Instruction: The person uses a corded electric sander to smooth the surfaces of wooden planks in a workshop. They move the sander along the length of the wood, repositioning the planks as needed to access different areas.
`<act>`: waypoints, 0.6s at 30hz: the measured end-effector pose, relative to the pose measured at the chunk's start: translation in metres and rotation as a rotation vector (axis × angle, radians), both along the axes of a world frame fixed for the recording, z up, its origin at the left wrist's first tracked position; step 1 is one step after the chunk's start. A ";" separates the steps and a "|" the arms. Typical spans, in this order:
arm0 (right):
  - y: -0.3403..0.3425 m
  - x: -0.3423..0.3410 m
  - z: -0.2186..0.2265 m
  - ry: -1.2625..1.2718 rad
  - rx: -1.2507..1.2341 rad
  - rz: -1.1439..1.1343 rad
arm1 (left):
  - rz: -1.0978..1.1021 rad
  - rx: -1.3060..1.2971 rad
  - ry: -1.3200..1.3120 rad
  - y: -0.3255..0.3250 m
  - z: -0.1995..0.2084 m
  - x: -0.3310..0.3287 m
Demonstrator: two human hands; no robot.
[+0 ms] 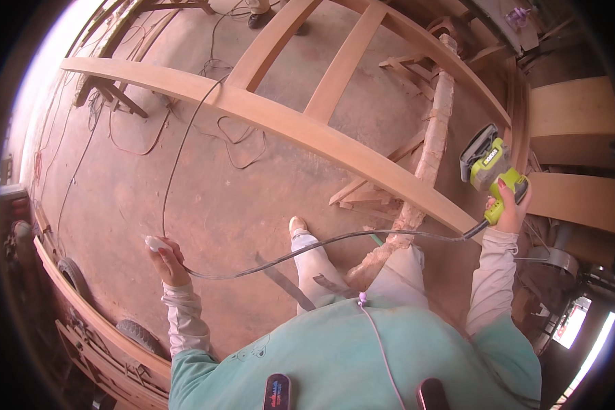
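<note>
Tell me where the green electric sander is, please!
At the right of the head view, the green-and-black electric sander is held in the right fingers, by the right end of the long pale wooden beam.

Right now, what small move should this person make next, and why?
Perhaps the left hand should lift the dark cord clear of the wooden rail: it appears draped across, and could snag if the right hand, holding the sander, moves.
</note>
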State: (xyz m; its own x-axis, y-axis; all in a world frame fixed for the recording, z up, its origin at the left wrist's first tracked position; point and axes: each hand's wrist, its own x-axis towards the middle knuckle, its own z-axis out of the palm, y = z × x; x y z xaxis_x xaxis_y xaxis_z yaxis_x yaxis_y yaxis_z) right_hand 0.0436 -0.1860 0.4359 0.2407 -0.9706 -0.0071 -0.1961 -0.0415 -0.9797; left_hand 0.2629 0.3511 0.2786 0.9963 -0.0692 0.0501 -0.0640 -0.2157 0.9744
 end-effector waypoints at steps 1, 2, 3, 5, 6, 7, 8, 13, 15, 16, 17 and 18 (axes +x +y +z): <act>0.010 0.007 -0.001 0.019 -0.009 0.000 | -0.017 0.006 0.017 0.011 -0.005 -0.001; 0.016 0.008 -0.002 0.035 -0.013 0.004 | -0.033 0.012 0.033 0.020 -0.010 -0.002; 0.021 0.012 -0.001 0.045 -0.012 0.010 | -0.044 0.021 0.038 0.027 -0.007 0.004; 0.030 0.019 0.000 0.052 0.000 -0.001 | -0.065 0.036 0.047 0.034 -0.001 0.012; 0.033 0.017 -0.003 0.049 0.005 -0.012 | -0.062 0.038 0.054 0.036 -0.001 0.014; 0.037 0.017 -0.005 0.046 0.009 -0.022 | -0.059 0.040 0.061 0.036 0.000 0.017; 0.042 0.018 -0.005 0.048 0.010 -0.029 | -0.055 0.042 0.067 0.037 -0.001 0.019; 0.056 0.034 0.005 0.106 0.009 -0.032 | -0.047 0.021 0.048 0.050 0.010 0.028; 0.057 0.044 0.008 0.119 0.005 -0.026 | -0.024 0.009 0.072 0.051 0.016 0.025; 0.057 0.051 0.012 0.129 0.009 -0.025 | -0.009 -0.004 0.086 0.051 0.020 0.025; 0.055 0.057 0.014 0.106 0.018 -0.017 | 0.005 -0.016 0.101 0.051 0.024 0.027; 0.053 0.059 0.012 0.082 0.025 -0.010 | 0.001 -0.026 0.102 0.050 0.022 0.026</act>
